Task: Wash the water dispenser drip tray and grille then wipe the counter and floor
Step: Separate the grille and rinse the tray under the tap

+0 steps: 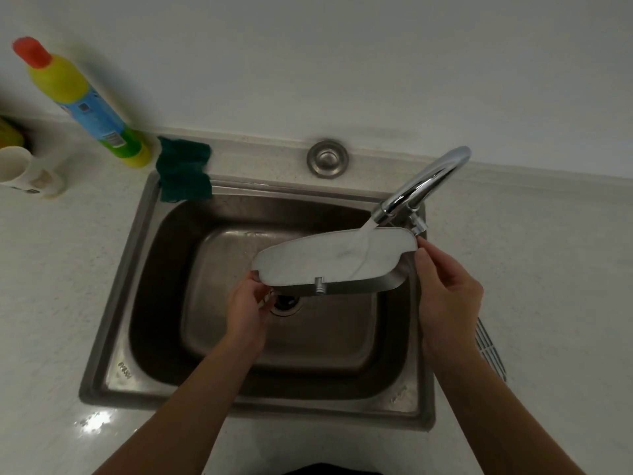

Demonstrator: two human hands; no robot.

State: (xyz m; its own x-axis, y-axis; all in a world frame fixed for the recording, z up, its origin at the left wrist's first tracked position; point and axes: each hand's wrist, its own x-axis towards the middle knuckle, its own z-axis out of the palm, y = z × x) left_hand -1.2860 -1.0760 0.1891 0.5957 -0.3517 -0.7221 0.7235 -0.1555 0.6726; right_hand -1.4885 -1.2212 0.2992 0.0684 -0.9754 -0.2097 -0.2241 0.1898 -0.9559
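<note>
While water runs from the tap (424, 180) onto it, the drip tray (325, 258) is held above the sink (113, 303), white face up, right end under the stream. My read: holding both ends keeps it steady and lets it tip to drain. Left hand (246, 303) grips the left end, fingers curled under. Right hand (445, 296) pinches the right tip between thumb and fingertips. Grille (489, 347) lies on the counter (51, 303) right of the sink, partly behind the right forearm, probably next in line. Counter is pale and speckled, with wet glints by the sink's front-left corner. Green cloth (183, 173) drapes over the back rim. Detergent bottle (85, 104) and cups (20, 169) stand at left. Plain white wall (342, 46) behind.
</note>
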